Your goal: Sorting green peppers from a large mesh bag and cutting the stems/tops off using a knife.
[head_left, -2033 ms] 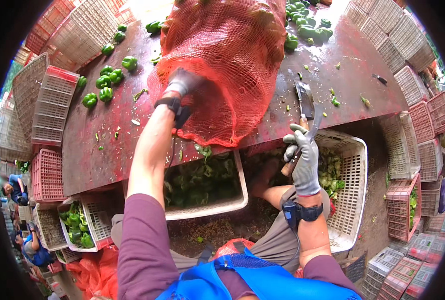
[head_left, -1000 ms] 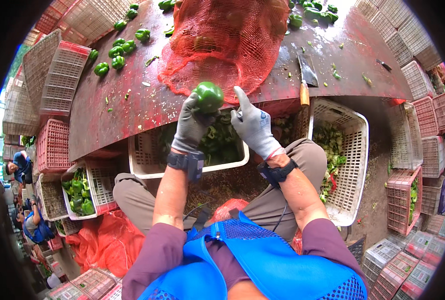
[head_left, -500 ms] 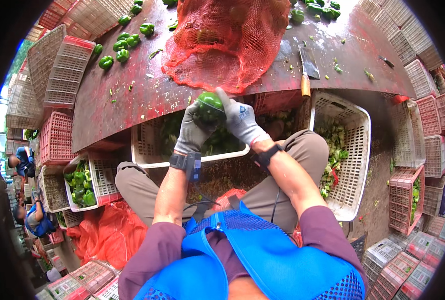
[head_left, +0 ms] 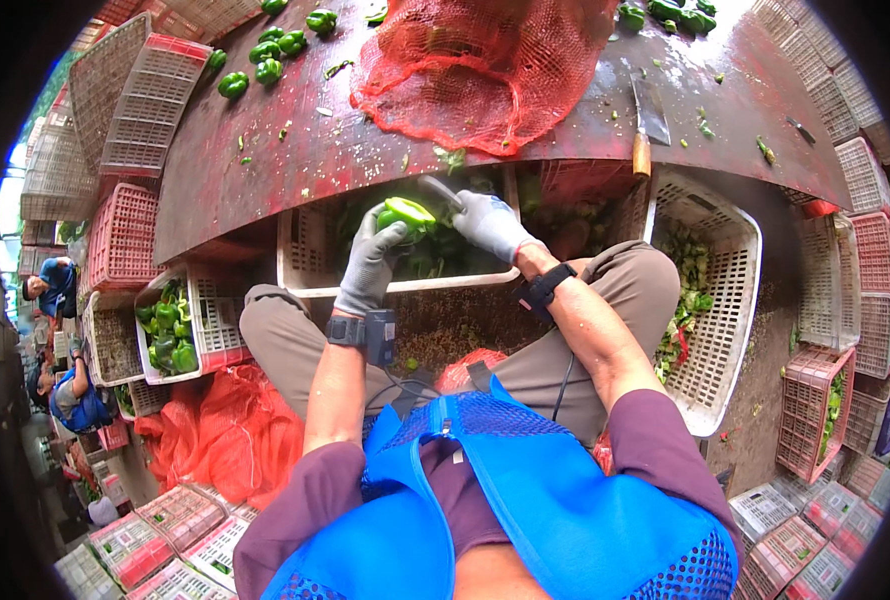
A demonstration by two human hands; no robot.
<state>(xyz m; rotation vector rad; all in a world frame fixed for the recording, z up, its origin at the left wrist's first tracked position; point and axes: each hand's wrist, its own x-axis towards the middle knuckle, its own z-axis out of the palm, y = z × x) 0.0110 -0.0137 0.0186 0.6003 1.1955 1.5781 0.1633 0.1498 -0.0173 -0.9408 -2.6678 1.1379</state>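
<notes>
Over a white plastic crate (head_left: 300,265) of green peppers, my gloved left hand (head_left: 367,262) is closed around a green bell pepper (head_left: 405,213). The pepper's pale cut side shows. My gloved right hand (head_left: 487,226) is wrapped round a small knife (head_left: 441,191), its blade pointing up and left, a short gap from the pepper. Most of the knife's handle is hidden in the fist. A pale green scrap (head_left: 451,158) shows at the table edge above the knife.
On the dark table (head_left: 245,180) lie a red mesh sack (head_left: 475,90), whole peppers (head_left: 268,70) and a wooden-handled cleaver (head_left: 647,125). A white crate (head_left: 730,320) with trimmings stands at the right. Stacked crates and two people (head_left: 73,385) are at the left.
The pepper, whole-looking before, now shows a cut face. My right hand has come away from it to the right, and the knife blade now shows. The view has shifted slightly.
</notes>
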